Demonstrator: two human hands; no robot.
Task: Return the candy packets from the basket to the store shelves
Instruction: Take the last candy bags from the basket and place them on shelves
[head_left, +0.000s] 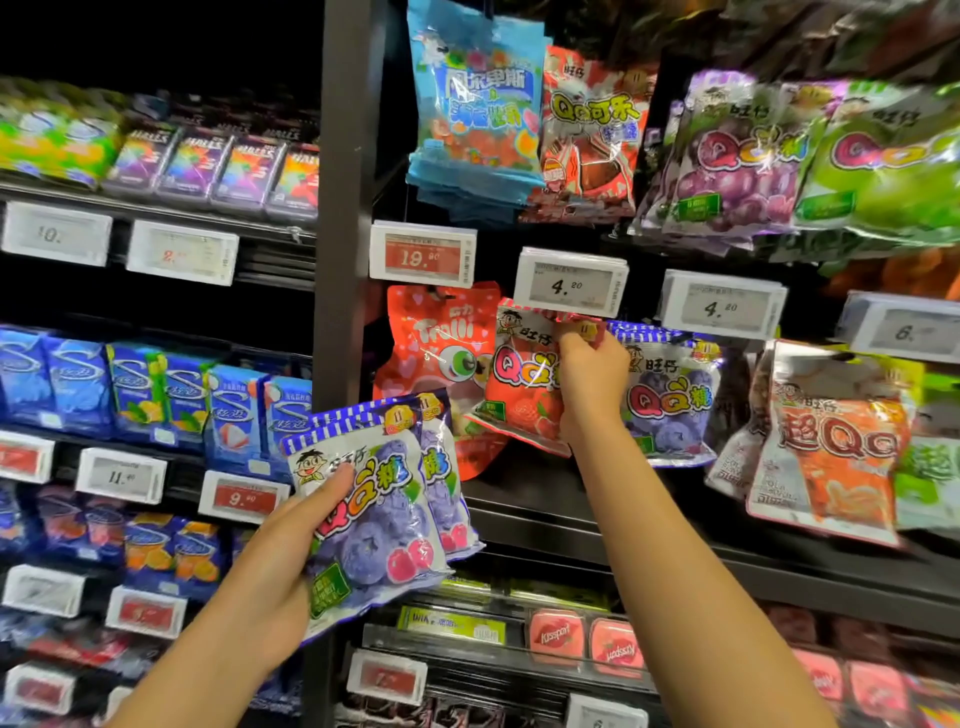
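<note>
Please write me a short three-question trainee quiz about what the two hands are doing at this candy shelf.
1. True or false: the left hand holds purple blueberry candy packets.
2. What does the right hand grip? A) red strawberry candy packet B) blue gummy bag C) green grape packet
3. Fill in: the white price tag directly above the right hand reads ____.

Key: 1 true; 2 A; 3 4.20
</note>
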